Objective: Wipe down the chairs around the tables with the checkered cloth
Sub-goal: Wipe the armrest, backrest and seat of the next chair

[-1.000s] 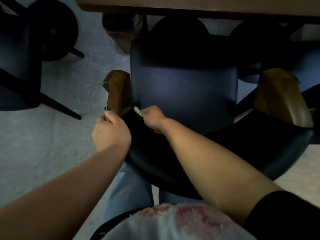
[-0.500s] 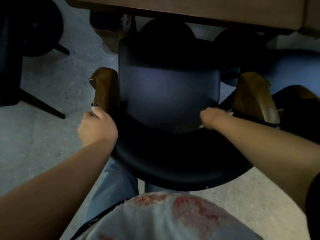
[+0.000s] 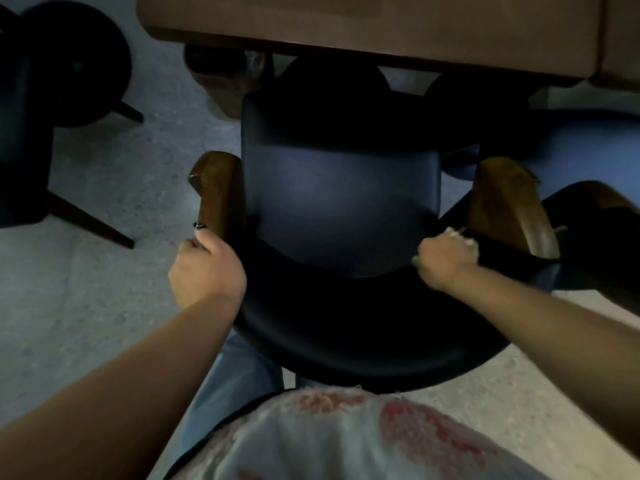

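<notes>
A dark padded chair [image 3: 341,199] with wooden armrests stands right in front of me, its seat tucked toward the wooden table [image 3: 374,26]. My left hand [image 3: 204,268] grips the chair at the rear end of the left armrest [image 3: 216,192]. My right hand [image 3: 446,259] is curled round the bunched cloth [image 3: 465,241], pressed against the inner backrest [image 3: 363,327] near the right armrest [image 3: 509,202]. Only pale bits of the cloth show past my fingers; its pattern is hidden.
Another dark chair [image 3: 24,133] with slanted legs stands on the grey floor [image 3: 104,271] to the left. A further chair [image 3: 595,209] sits close on the right. Dark round seats [image 3: 332,84] show under the table edge.
My right hand with the cloth has swept along the inner backrest from the left armrest to the right armrest. My left hand has kept its grip on the chair.
</notes>
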Motion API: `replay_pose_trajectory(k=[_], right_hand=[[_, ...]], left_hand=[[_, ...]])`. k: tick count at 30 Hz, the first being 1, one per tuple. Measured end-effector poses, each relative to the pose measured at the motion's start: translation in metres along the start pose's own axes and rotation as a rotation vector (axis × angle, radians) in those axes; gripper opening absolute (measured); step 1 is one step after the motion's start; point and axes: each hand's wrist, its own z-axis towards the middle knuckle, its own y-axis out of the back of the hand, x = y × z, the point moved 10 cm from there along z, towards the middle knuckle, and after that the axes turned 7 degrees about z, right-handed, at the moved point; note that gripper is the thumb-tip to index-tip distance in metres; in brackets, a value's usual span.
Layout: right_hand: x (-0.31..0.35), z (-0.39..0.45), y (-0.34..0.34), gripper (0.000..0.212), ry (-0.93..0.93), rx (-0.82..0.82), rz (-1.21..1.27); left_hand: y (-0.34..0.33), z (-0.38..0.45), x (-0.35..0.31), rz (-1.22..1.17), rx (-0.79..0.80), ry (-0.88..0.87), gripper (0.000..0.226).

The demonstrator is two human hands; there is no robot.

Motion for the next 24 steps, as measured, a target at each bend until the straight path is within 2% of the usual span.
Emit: replay_pose_trajectory(k=[6, 10, 12, 14, 16, 17, 20, 24], right_hand=[[0.108, -0.046, -0.031, 0.027, 0.050, 0.025, 0.484], [0.103, -0.033, -0.022, 0.023, 0.096, 0.095, 0.754], [0.080, -0.017, -0.002, 0.032, 0.155, 0.016, 0.659], [0.046, 0.001, 0.005, 0.044, 0.143, -0.004, 0.378], [0.016, 0.007, -0.010, 0.039, 0.102, 0.109, 0.030], [0.009, 0.004, -0.019, 0.035, 0.083, 0.161, -0.051], [0.035, -0.009, -0.027, 0.030, 0.119, 0.141, -0.023], [0.092, -0.026, -0.031, 0.028, 0.081, 0.110, 0.281]], left_hand=[[0.001, 0.000, 0.001, -0.006, 0.005, 0.016, 0.055], [-0.001, 0.000, 0.001, -0.015, 0.007, 0.013, 0.052], [-0.001, 0.000, 0.002, -0.019, 0.016, 0.027, 0.051], [-0.002, 0.000, 0.003, -0.021, 0.018, 0.032, 0.051], [-0.001, 0.000, 0.003, -0.016, 0.020, 0.027, 0.050], [-0.001, -0.001, 0.003, -0.015, 0.023, 0.027, 0.051], [-0.002, 0.000, 0.003, -0.014, 0.029, 0.034, 0.051], [-0.001, 0.000, 0.004, -0.030, 0.021, 0.035, 0.048]])
